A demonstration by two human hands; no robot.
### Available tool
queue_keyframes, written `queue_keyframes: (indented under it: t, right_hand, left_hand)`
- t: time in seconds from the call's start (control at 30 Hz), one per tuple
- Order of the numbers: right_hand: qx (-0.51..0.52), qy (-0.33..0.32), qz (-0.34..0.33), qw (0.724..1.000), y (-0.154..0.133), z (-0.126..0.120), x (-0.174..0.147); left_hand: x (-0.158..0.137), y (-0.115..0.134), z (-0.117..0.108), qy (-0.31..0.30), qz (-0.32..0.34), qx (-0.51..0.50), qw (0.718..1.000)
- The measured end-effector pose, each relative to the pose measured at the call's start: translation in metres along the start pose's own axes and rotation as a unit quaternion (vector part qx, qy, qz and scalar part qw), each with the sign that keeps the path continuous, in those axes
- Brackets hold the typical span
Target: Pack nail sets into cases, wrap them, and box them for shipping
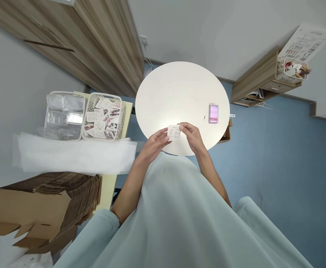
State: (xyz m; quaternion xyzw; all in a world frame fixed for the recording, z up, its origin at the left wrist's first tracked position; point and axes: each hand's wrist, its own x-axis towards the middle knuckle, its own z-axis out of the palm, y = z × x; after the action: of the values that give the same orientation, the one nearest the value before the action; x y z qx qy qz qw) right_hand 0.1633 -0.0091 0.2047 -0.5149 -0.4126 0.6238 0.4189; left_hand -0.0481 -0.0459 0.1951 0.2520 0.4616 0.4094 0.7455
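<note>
I have both bare hands over the near part of the round white table (165, 89), with a small white printed card (174, 133) held between them; its lettering is too small for me to read. My left hand (155, 145) has its fingers drawn close together at the card's left edge, while my right hand (191, 136) pinches the upper right corner between thumb and fingers. Off to the right on the tabletop I see a pixelated pinkish rectangle (213, 113), which I cannot identify. Well to my left, a basket of printed papers (120, 121) stands beside a basket of clear packages (68, 92), with white sheets (76, 154) just in front and a stack of folded cardboard (68, 190) nearer me.
</note>
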Motion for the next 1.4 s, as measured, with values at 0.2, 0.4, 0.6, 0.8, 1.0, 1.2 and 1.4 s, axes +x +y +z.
queue_keyframes:
  t: [0.2, 0.4, 0.6, 0.8, 1.0, 1.2, 1.4]
  right_hand:
    - [0.018, -0.045, 0.014, 0.999, 0.005, 0.005, 0.006]
    - [-0.02, 0.04, 0.007, 0.999, 0.005, 0.025, 0.001]
    - [-0.077, 0.048, -0.007, 0.996, 0.001, 0.046, -0.01]
    - [-0.116, 0.084, -0.018, 0.99, 0.001, 0.059, -0.008]
    - [-0.105, 0.091, -0.025, 0.99, -0.001, 0.054, 0.002]
    - [-0.075, 0.056, -0.01, 0.996, -0.004, 0.06, 0.002]
    - [-0.051, 0.033, -0.015, 0.998, -0.006, 0.066, 0.003]
  left_hand:
    - [-0.004, 0.007, 0.008, -0.093, -0.019, -0.04, 0.995]
    - [-0.003, 0.005, -0.001, 0.009, -0.007, 0.023, 1.0]
    - [0.0, 0.001, -0.009, 0.099, 0.074, 0.107, 0.987]
    - [-0.008, 0.002, -0.015, 0.116, 0.11, 0.165, 0.973]
    - [-0.018, 0.004, -0.032, 0.134, 0.124, 0.13, 0.975]
    - [-0.021, 0.009, -0.045, 0.146, 0.123, 0.105, 0.976]
    - [-0.021, 0.013, -0.054, 0.054, 0.051, -0.03, 0.997]
